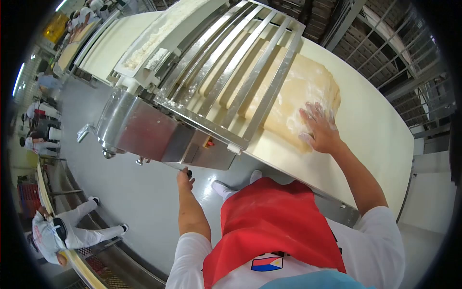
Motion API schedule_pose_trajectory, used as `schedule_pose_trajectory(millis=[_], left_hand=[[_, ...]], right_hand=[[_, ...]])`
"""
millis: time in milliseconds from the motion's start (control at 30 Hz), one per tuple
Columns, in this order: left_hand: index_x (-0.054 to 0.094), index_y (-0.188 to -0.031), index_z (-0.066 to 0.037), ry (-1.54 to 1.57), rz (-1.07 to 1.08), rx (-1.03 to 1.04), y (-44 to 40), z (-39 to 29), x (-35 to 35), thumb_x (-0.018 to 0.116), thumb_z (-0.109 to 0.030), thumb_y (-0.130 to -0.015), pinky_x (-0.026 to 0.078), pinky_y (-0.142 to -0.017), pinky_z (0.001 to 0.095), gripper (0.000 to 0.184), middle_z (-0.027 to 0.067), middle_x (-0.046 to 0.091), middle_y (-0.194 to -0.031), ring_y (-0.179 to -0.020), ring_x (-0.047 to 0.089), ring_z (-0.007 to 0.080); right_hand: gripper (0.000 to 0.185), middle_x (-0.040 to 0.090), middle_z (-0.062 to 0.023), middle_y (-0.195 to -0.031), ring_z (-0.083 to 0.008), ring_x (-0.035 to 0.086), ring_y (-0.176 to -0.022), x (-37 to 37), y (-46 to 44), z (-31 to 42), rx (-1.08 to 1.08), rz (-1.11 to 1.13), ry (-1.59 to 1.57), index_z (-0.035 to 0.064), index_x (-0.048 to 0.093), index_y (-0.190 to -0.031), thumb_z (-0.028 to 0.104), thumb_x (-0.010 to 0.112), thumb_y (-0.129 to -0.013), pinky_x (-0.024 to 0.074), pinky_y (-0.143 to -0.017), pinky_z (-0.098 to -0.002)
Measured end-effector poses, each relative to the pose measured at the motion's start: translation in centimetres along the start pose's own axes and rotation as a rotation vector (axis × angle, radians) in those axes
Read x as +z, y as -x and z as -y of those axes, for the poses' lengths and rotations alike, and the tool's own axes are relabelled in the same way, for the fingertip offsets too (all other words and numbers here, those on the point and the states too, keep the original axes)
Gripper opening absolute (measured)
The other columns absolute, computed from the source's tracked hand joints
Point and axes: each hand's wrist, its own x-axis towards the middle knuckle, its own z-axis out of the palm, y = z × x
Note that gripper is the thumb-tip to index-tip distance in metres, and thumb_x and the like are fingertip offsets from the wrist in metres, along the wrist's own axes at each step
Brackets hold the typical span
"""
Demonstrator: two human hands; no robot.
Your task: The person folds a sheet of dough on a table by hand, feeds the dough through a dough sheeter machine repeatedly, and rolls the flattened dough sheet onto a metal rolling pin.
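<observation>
Dough under a flat hand at a rolling machine

A thick, pale sheet of dough [308,89], dusted with white powder, is laid on a cream belt [370,120], its far part covered by the bars of a metal guard [272,91]. The near part, in the open, is touched by the right hand [320,127], which is spread flat on top with nothing grasped. The left hand [184,179] is held lower, beneath the machine's edge, with its fingers curled at a small black knob [189,173]; whether the knob is firmly clenched cannot be told.

The view of the dough beyond is broken into strips by the slanted bars, which are speckled with powder. Beside the guard, a long white trough [127,72] is partly filled with white powder. Below it, a shiny metal housing [144,125] is seen, with a red button [209,143] near its corner. A red apron [274,216] is worn over white clothing.

The smooth grey floor [130,159] is seen between the machine and a person in white [53,231] at the lower left. More people are seen small at the upper left. Tall metal racks [399,48] are stood behind the belt.
</observation>
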Motion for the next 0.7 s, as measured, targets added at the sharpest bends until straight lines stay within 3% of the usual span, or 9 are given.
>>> schedule_pose_trajectory(millis=[400,700], left_hand=[[0.045,-0.131,-0.005,-0.025,-0.012,0.004,0.0,0.2,0.1,0.060,-0.028,-0.091,0.043,-0.096,0.0566,0.049,0.0176,0.049,-0.124,-0.110,0.049,0.0367],[0.053,-0.118,-0.007,-0.007,0.025,0.050,-1.2,0.2,-0.9,0.060,-0.024,-0.088,0.047,-0.088,0.0506,0.035,0.0135,0.052,-0.118,-0.102,0.053,0.0313]], right_hand=[[0.076,0.020,-0.0105,-0.160,-0.0354,0.013,-0.148,-0.6,3.3,-3.2,0.019,0.054,-0.027,0.0219,0.030,-0.152,0.046,0.061,-0.086,0.0110,-0.114,-0.0641],[0.074,0.021,-0.0082,-0.160,-0.0306,0.013,-0.149,-0.9,9.8,-6.4,0.220,0.168,-0.124,0.0215,0.032,-0.151,0.034,0.065,-0.085,0.0108,-0.118,-0.0560]])
